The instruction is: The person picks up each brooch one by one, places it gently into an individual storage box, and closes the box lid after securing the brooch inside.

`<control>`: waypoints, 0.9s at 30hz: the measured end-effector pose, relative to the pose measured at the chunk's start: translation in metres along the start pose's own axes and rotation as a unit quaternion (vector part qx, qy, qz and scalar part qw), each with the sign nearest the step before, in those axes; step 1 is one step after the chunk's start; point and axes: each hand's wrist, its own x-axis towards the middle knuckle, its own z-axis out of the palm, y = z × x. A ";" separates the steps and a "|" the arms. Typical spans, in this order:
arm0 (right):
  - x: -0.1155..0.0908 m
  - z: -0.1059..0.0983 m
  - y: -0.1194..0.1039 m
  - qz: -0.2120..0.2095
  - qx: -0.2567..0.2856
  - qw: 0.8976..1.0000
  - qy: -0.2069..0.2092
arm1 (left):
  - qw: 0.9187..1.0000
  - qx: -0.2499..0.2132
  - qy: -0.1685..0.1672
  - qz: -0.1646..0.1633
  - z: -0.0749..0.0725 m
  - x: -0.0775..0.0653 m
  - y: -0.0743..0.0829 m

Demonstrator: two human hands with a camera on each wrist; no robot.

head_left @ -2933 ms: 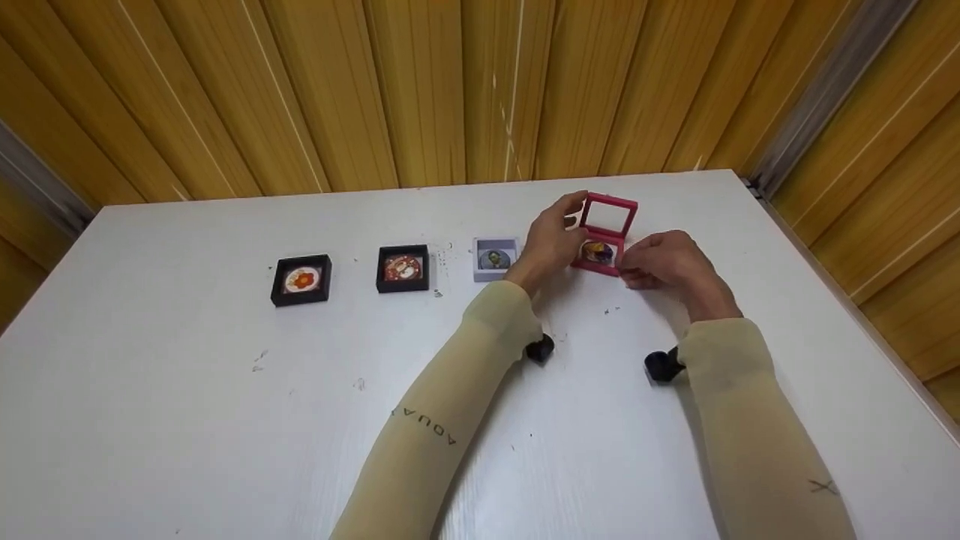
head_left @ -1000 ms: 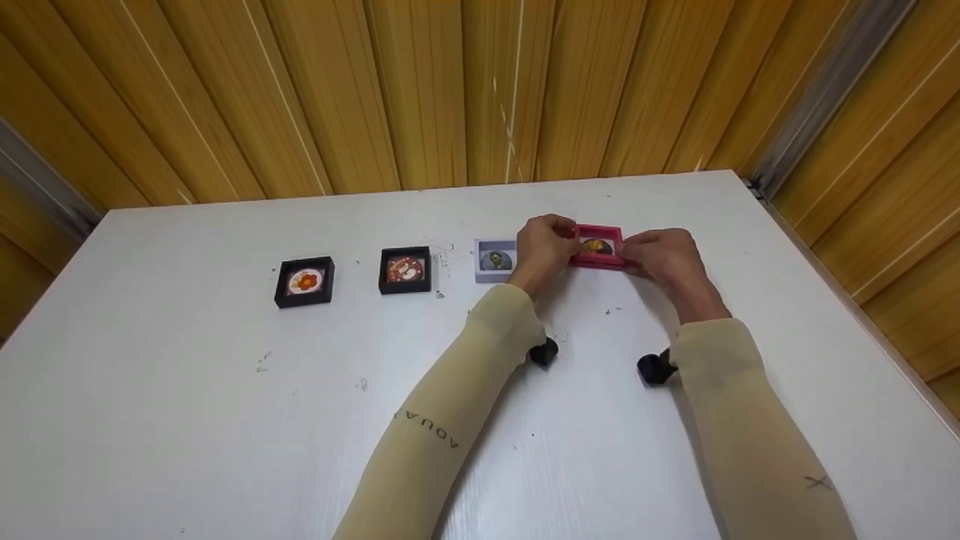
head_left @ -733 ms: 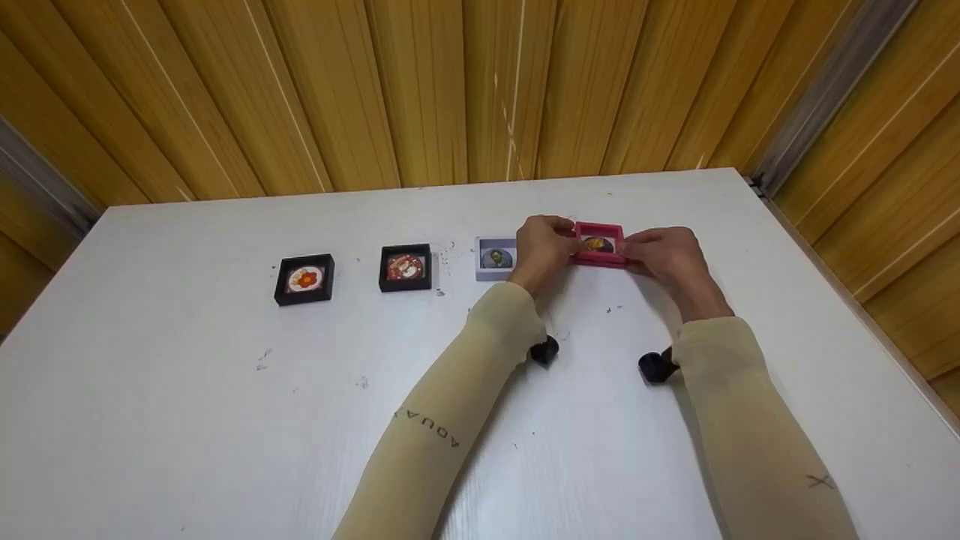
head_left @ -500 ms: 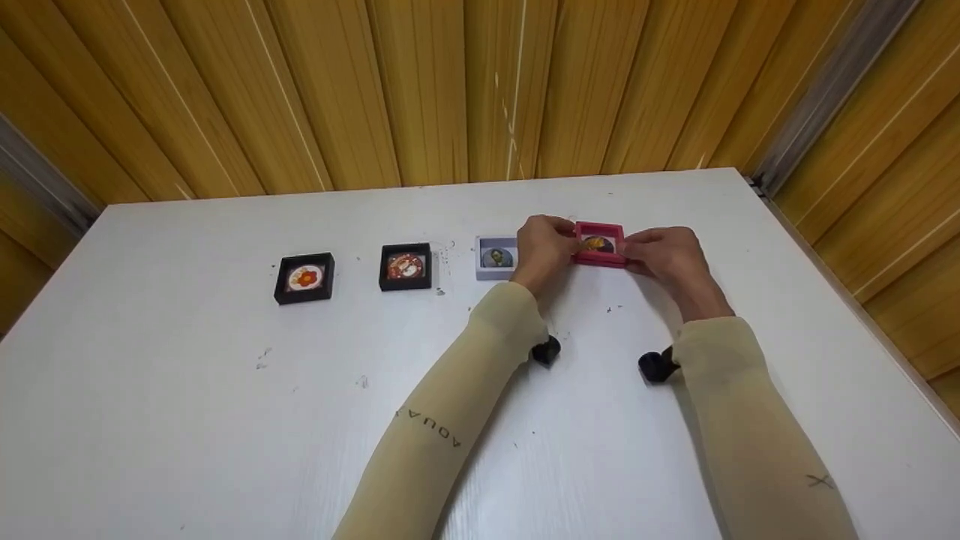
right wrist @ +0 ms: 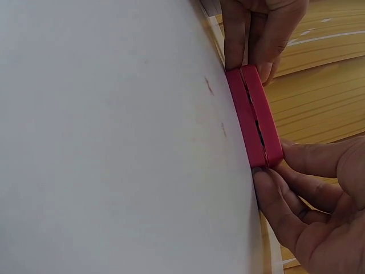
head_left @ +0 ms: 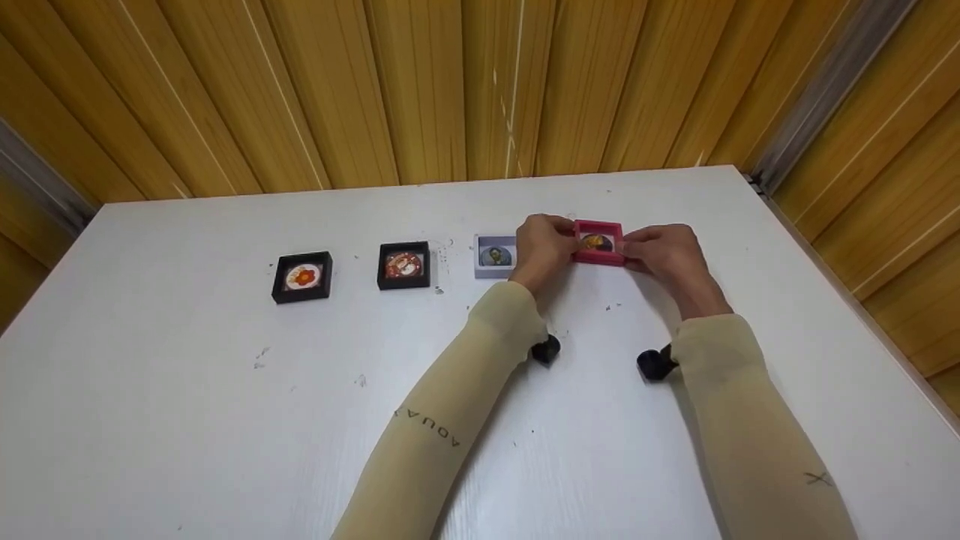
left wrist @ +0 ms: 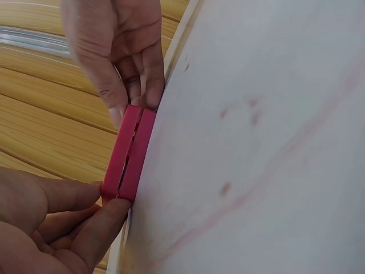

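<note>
A small pink square display case lies flat at the back right of the white table, a round colourful picture disc showing through its window. My left hand pinches its left side, and my right hand pinches the right side. Both wrist views show its two halves folded together with a thin dark slit along the edge. In the left wrist view the left thumb and fingers press at one end of the case. From the other side, the right fingers grip the case.
Left of the pink case sits a lilac case, partly covered by the left hand. Two black cases with round discs stand further left in the same row. A corrugated wood-look wall rises behind the table.
The pink case's raised lid has come down onto its base, and the gap between the halves has narrowed. The right hand moved from beside the case to pinching its right side.
</note>
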 end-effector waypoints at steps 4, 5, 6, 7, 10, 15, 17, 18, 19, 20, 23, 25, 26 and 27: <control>0.001 0.001 0.001 -0.002 0.005 1.000 -0.001 | 1.000 0.009 0.003 0.004 0.000 0.001 0.000; 0.001 0.001 0.001 -0.003 0.007 1.000 -0.001 | 1.000 0.008 0.004 0.005 0.000 0.000 -0.001; 0.001 0.001 0.001 -0.004 0.007 1.000 0.000 | 1.000 0.007 0.005 0.007 0.000 0.000 -0.001; 0.001 0.001 0.001 -0.005 0.007 1.000 0.001 | 1.000 0.006 0.005 0.009 0.000 -0.001 -0.001; 0.001 0.001 0.002 -0.005 0.005 1.000 0.004 | 1.000 0.000 0.003 0.011 0.001 -0.002 -0.001; 0.002 0.001 0.003 -0.004 0.012 1.000 0.004 | 1.000 -0.004 -0.002 0.009 0.001 -0.002 -0.003; 0.001 0.002 0.003 -0.001 0.012 1.000 0.004 | 1.000 -0.005 -0.004 0.010 0.000 -0.001 -0.003; 0.002 0.002 0.002 0.000 0.011 1.000 0.004 | 1.000 -0.006 -0.005 0.010 0.000 -0.001 -0.003; 0.002 0.002 0.002 0.001 0.010 1.000 0.004 | 1.000 -0.005 -0.005 0.011 -0.001 -0.001 -0.003; 0.002 0.002 0.002 0.002 0.008 1.000 0.003 | 1.000 -0.005 -0.005 0.011 -0.001 -0.001 -0.003; 0.002 0.002 0.001 0.005 0.004 1.000 0.002 | 1.000 -0.005 -0.004 0.013 -0.002 0.000 -0.004; 0.003 0.001 0.001 0.006 0.004 1.000 0.002 | 1.000 -0.003 -0.003 0.013 -0.001 0.000 -0.004; 0.002 0.001 0.002 0.006 0.005 1.000 0.001 | 1.000 -0.002 -0.003 0.013 -0.001 0.000 -0.004; 0.002 0.001 0.002 0.007 0.005 1.000 0.002 | 1.000 -0.001 -0.003 0.013 -0.001 0.000 -0.004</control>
